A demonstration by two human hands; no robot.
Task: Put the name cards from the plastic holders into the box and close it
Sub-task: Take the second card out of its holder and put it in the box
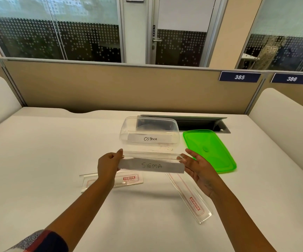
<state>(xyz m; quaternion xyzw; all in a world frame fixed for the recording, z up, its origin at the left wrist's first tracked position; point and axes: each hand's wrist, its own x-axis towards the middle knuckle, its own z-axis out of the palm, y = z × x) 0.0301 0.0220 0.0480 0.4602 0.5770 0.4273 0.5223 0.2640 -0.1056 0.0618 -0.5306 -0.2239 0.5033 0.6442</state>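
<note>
A white table fills the lower frame. At centre stands the clear box, with an "OSTRICH" card seen through its near wall; the green lid lies flat to its right. Two empty holders lie lower down. The left hand grips one end of the held holder carrying the "SIGMA" card; the right hand touches the other end, fingers extended.

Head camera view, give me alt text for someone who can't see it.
Two hands hold a clear plastic holder with the SIGMA card above a white desk. Behind it an open clear box contains the OSTRICH card; a green lid lies beside it.
</note>
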